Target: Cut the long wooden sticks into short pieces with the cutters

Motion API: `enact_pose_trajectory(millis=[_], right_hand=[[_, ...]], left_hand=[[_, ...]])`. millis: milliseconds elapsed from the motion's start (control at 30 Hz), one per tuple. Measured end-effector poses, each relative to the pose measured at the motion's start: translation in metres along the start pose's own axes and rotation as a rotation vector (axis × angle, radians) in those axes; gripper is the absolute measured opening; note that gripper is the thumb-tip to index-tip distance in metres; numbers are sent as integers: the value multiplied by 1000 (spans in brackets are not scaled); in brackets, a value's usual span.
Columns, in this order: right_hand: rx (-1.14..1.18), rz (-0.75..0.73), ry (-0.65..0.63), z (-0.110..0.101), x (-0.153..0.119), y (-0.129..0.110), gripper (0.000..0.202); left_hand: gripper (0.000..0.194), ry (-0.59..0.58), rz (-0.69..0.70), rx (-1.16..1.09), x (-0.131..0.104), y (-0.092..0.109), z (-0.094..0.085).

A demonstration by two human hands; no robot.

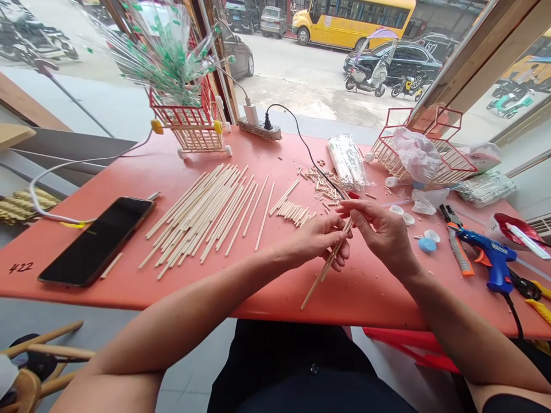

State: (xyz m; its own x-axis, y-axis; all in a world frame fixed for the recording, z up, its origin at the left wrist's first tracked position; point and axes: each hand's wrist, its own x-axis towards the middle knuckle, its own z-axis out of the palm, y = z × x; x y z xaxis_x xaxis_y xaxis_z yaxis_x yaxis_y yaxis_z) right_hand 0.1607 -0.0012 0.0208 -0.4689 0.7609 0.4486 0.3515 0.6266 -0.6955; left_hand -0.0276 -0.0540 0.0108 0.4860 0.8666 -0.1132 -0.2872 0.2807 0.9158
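Thin wooden sticks (323, 269) slant down between my hands, a longer one beside a shorter one. My left hand (325, 238) is closed round them near their upper part. My right hand (379, 232) pinches at their top ends, thumb and fingers together; the exact contact there is partly hidden. Left of my hands lies a spread of long wooden sticks (202, 218) on the orange table (181, 292). A row of short cut sticks (295, 213) lies just beyond my left hand, with a pile of small stick pieces (321, 182) farther back.
A black phone (98, 241) lies at the left. On the right are a blue glue gun (491, 258), orange-handled pliers (460, 249) and a blue cap (427, 245). Small stick carts (193, 135) stand at the back. A black cable (301, 135) runs from the power strip (260, 130).
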Motion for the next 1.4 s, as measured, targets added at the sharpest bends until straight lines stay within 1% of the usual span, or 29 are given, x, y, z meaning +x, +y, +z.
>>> enact_pose_trajectory(millis=[67,167,267,333,533,633,733,800,967,1067,1133,1200,1267,1300,1333,1400], right_hand=[[-35,-6,-3,0,0,-1,24],[-92,-7,-17,0,0,-2,25],[-120,-41,-28,0,0,-2,27],[-142,-75,-38,-1,0,-2,28],[-193,-148,-70,-4,2,0,31],[-241,-186,-71,-7,4,2,27],[-286,-275,-82,-11,6,5,21],[-313,-362,-103,-14,8,7,22],[-459,-545,-172,-23,11,10,32],[-551,-629,-156,-25,10,12,31],[-583,-660,-140,-25,8,15,28],[-588,-658,-140,-24,7,18,26],[-566,-599,-130,-22,6,20,25],[-537,-545,-122,-22,6,20,25],[-493,-475,-118,-21,7,20,23],[-361,-315,-126,-18,7,18,22]], left_hand=[[31,3,-1,-31,1,-1,0],[19,21,18,-51,2,-2,1],[9,39,17,-60,3,-1,0],[9,44,15,-69,2,-1,0],[22,52,26,-80,1,1,-1],[18,61,29,-62,1,3,-1],[13,80,34,-37,2,4,-1],[13,79,35,-54,3,5,-2],[20,1,-12,-184,5,6,-12],[13,-49,-81,-242,6,6,-15],[8,-67,-120,-258,8,5,-15],[9,-71,-139,-240,9,4,-14],[19,-50,-138,-191,10,3,-13],[26,-10,-114,-155,10,3,-12],[30,59,-61,-104,10,3,-11],[26,249,128,39,7,6,-8]])
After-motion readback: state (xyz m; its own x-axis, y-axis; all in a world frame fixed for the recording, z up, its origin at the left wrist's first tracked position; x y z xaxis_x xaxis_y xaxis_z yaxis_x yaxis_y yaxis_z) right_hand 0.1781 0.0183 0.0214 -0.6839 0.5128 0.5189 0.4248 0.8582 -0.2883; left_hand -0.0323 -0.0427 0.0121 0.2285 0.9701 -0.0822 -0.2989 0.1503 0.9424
